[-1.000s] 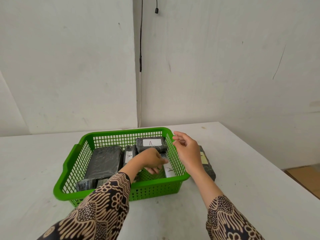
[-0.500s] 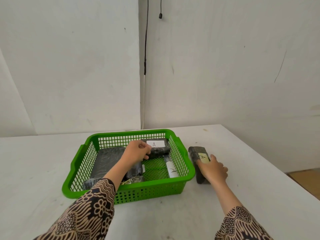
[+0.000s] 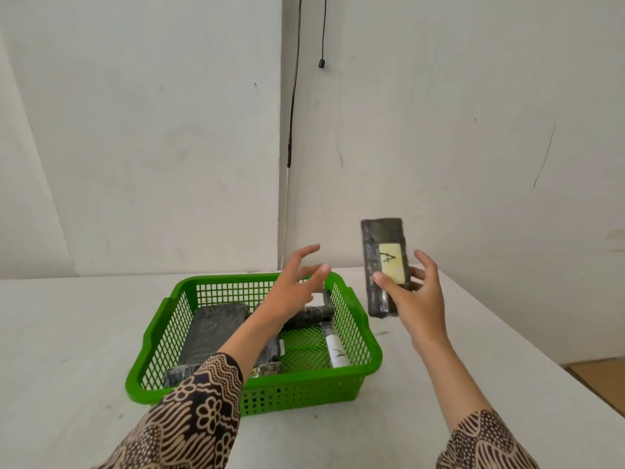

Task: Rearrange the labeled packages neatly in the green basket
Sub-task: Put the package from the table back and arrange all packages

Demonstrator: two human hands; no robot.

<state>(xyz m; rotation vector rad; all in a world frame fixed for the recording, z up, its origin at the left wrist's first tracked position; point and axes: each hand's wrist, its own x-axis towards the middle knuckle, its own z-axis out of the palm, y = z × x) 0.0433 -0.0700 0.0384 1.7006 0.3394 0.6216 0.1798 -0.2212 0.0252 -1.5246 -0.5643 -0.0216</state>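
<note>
A green mesh basket (image 3: 367,340) sits on the white table. Inside lie several black wrapped packages: a large flat one (image 3: 214,330) at the left, one (image 3: 313,313) at the back right partly hidden by my arm, and a narrow one with a white "A" label (image 3: 334,348) along the right wall. My right hand (image 3: 414,299) holds a black package with a yellow "A" label (image 3: 384,262) upright in the air, to the right of the basket. My left hand (image 3: 294,289) hovers over the basket's back, fingers spread, holding nothing.
The white table (image 3: 439,384) meets white walls at a corner behind the basket. A black cable (image 3: 292,130) hangs down that corner. The table's right edge (image 3: 554,363) falls off to a floor with something brown at the far right.
My right hand has lifted the yellow-labelled package off the table beside the basket into the air. My left hand has risen out of the basket and spread its fingers.
</note>
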